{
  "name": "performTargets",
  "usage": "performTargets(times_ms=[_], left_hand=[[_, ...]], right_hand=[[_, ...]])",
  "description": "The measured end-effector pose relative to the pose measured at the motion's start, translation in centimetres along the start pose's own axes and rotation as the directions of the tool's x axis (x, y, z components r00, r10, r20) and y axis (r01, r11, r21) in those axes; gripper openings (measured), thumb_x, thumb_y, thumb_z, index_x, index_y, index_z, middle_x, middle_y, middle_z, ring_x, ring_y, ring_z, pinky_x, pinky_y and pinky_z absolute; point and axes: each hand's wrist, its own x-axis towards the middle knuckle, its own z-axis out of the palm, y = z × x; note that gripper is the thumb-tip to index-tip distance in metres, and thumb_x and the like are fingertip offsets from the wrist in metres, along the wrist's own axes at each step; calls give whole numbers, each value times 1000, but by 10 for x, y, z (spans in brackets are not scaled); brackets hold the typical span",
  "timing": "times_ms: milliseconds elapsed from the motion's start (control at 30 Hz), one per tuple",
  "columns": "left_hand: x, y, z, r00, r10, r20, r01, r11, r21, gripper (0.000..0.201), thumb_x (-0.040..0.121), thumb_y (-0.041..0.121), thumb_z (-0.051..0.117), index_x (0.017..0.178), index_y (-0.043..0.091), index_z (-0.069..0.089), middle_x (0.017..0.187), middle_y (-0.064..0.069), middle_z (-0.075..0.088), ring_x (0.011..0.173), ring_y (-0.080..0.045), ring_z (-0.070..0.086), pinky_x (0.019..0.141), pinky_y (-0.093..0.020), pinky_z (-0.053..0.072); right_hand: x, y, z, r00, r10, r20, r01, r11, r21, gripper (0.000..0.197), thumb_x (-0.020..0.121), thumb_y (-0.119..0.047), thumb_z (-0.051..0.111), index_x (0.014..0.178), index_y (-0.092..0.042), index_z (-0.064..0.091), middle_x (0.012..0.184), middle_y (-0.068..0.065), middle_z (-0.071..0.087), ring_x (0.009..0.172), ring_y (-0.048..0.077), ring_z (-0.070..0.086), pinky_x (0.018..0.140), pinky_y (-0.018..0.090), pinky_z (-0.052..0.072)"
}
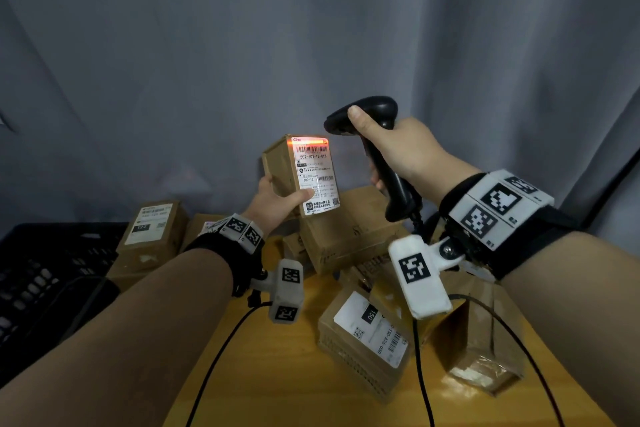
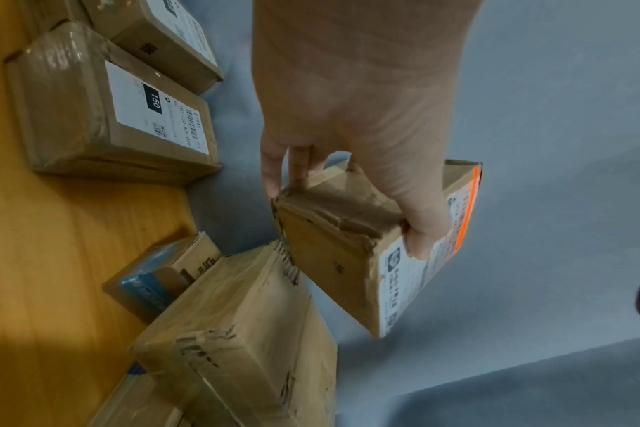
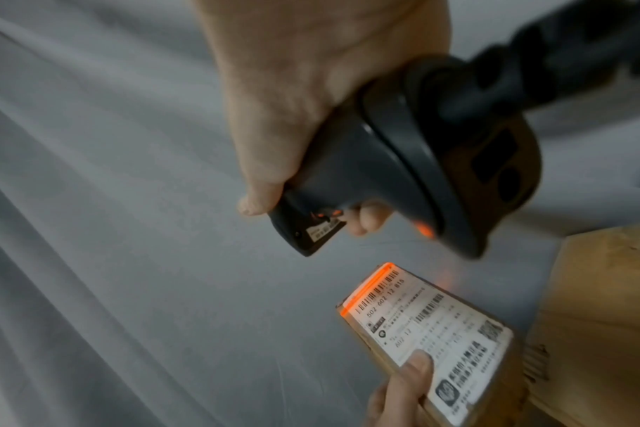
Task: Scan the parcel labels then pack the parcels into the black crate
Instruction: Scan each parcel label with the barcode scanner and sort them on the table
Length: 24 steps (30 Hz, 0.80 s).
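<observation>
My left hand (image 1: 277, 203) grips a small brown parcel (image 1: 280, 166) upright above the table, thumb pressed on its white label (image 1: 316, 177). An orange scan line glows across the label's top edge. My right hand (image 1: 388, 146) holds a black barcode scanner (image 1: 374, 121) by its handle, head aimed down at that label from the upper right. The left wrist view shows the parcel (image 2: 333, 254) held between fingers and thumb. In the right wrist view the scanner (image 3: 402, 161) hovers above the lit label (image 3: 428, 326). The black crate (image 1: 45, 274) stands at the left.
Several more brown parcels lie on the wooden table (image 1: 270, 374): a large one (image 1: 346, 232) behind my hands, one labelled 150 (image 1: 367, 333) in front, a taped one (image 1: 481, 347) at right. Another labelled parcel (image 1: 152, 229) sits by the crate. Black cables trail across the table. A grey curtain hangs behind.
</observation>
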Motion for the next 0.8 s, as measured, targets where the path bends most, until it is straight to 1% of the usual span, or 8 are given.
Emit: performTargets(times_ms=[133, 200, 267, 400, 500, 600, 700, 800], left_hand=[[-1, 2, 4, 999, 42, -11, -42, 999, -3, 95, 80, 33, 76, 151, 17, 15, 137, 0, 51, 114, -16, 53, 98, -31, 44], [-2, 3, 7, 996, 87, -8, -87, 996, 3, 94, 82, 29, 75, 151, 15, 14, 137, 1, 48, 110, -9, 48, 93, -25, 38], [0, 1, 10, 994, 112, -8, -112, 994, -6, 99, 79, 30, 78, 152, 15, 12, 144, -1, 45, 119, -11, 48, 100, -26, 38], [4, -3, 16, 988, 152, -28, -150, 987, 56, 124, 51, 66, 81, 149, 34, 12, 147, -1, 44, 131, -19, 46, 111, -45, 37], [17, -15, 22, 980, 192, -48, -186, 975, 119, 127, 40, 81, 75, 144, 41, 14, 149, 2, 41, 135, -19, 41, 110, -50, 36], [4, -5, 24, 963, 255, -84, -235, 952, 197, 122, 47, 73, 74, 147, 35, 15, 151, 0, 36, 138, -21, 36, 112, -50, 33], [-3, 0, 25, 954, 287, -85, -257, 932, 254, 120, 50, 70, 71, 149, 32, 15, 150, -2, 37, 137, -23, 36, 111, -51, 34], [-5, 1, 25, 951, 295, -96, -257, 923, 287, 120, 52, 68, 73, 150, 29, 16, 149, -4, 39, 137, -26, 36, 110, -52, 34]], right_hand=[[-9, 18, 4, 1000, 7, -22, -6, 999, 52, 58, 84, -60, 59, 78, -2, 62, 60, 18, 61, 49, 28, 60, 52, 31, 53], [-13, 30, 9, 999, 39, 8, -40, 991, 130, 42, 86, -48, 65, 79, -8, 58, 59, 11, 55, 49, 24, 55, 48, 28, 49], [-14, 38, 11, 995, 95, 34, -100, 970, 220, 23, 87, -31, 68, 81, -13, 56, 59, 5, 50, 49, 20, 50, 45, 26, 44], [-15, 48, 14, 983, 184, 21, -178, 908, 380, 12, 85, -13, 68, 79, -11, 57, 57, 4, 49, 47, 17, 47, 45, 25, 42], [-18, 58, 18, 992, 121, -31, -95, 888, 449, 13, 86, -13, 68, 77, -8, 60, 57, 7, 52, 47, 20, 50, 47, 28, 44], [-25, 72, 19, 997, 27, -78, 0, 947, 322, 23, 85, -19, 71, 71, -3, 63, 58, 14, 59, 43, 22, 54, 48, 31, 48], [-32, 83, 18, 994, -11, -108, 24, 992, 120, 19, 84, -21, 71, 71, -9, 65, 58, 10, 64, 45, 15, 60, 53, 30, 54], [-32, 92, 20, 986, 4, -166, 13, 994, 105, 18, 83, -18, 70, 68, -10, 65, 54, 7, 63, 44, 14, 61, 56, 31, 54]])
